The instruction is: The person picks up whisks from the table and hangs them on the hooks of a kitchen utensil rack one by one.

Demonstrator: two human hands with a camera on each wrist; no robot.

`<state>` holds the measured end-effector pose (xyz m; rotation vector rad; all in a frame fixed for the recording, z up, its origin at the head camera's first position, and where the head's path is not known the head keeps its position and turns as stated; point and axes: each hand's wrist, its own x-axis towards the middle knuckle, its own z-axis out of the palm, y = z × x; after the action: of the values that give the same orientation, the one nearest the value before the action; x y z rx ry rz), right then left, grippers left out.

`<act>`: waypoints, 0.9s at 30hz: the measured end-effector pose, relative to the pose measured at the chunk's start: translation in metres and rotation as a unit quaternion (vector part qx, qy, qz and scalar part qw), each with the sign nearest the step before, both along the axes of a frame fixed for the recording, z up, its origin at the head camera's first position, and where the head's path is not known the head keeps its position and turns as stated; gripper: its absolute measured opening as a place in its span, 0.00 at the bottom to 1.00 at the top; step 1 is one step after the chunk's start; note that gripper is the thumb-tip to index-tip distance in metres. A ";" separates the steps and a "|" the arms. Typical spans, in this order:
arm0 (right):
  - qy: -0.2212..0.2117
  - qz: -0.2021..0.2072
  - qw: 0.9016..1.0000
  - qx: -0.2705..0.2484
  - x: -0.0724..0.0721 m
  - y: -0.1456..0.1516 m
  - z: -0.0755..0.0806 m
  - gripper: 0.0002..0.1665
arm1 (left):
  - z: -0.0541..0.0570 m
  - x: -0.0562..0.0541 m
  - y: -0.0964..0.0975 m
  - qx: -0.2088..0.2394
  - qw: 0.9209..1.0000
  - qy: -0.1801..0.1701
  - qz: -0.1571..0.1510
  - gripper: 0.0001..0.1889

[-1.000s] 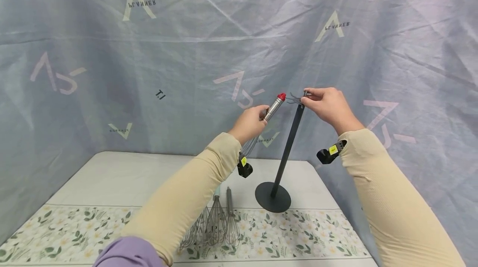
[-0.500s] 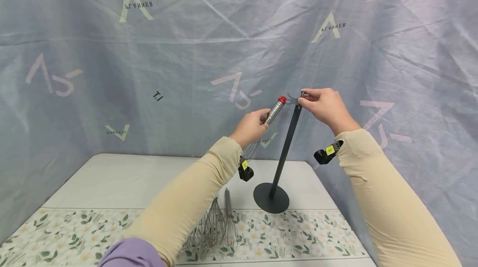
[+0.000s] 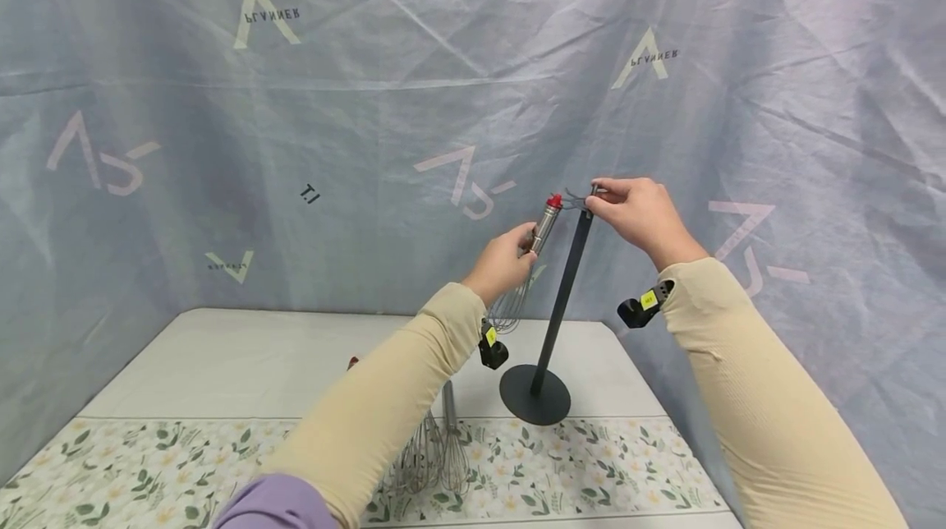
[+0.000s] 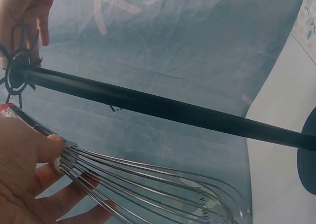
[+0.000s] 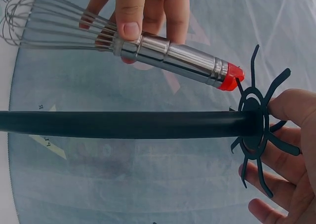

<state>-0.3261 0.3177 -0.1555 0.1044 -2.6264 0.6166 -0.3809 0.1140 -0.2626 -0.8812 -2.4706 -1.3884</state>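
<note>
My left hand [image 3: 505, 264] pinches a metal whisk [image 5: 180, 61] near the foot of its silver handle, wires hanging down. The whisk's red end cap [image 5: 232, 77] is at one hook of the spider-like hook ring [image 5: 253, 152] crowning a black stand [image 3: 563, 299]; the right wrist view shows them overlapping, though whether the cap is hooked I cannot tell. Thumb and fingers of my right hand [image 3: 641, 215] grip the opposite side of that ring. Upright on its round base [image 3: 534, 397], the stand appears slightly tilted in the head view.
Several more whisks [image 3: 452, 455] lie on the table's floral strip [image 3: 148, 463], partly behind my left sleeve. A red tip [image 3: 353, 362] peeks out beyond that sleeve. Grey-blue printed cloth [image 3: 355, 102] hangs behind the table.
The whisk has swung more upright, its red cap coming closer to the hooks as my left hand lowers slightly. My right hand keeps its grip on the ring.
</note>
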 end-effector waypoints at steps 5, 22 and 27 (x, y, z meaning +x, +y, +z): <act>-0.004 0.005 1.000 0.001 0.001 -0.001 0.000 0.33 | -0.007 -0.001 0.004 0.002 1.000 -0.001 0.008 0.28; 0.002 0.005 1.000 0.005 0.001 0.000 -0.001 0.33 | -0.026 -0.002 0.014 0.027 0.999 -0.024 0.009 0.20; 0.000 0.005 1.000 0.004 0.003 0.000 0.000 0.33 | -0.030 -0.002 0.010 0.033 0.998 -0.045 0.001 0.22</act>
<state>-0.3231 0.3179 -0.1550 0.1206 -2.6301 0.6097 -0.3829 0.1243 -0.2922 -0.8195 -2.4731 -1.5324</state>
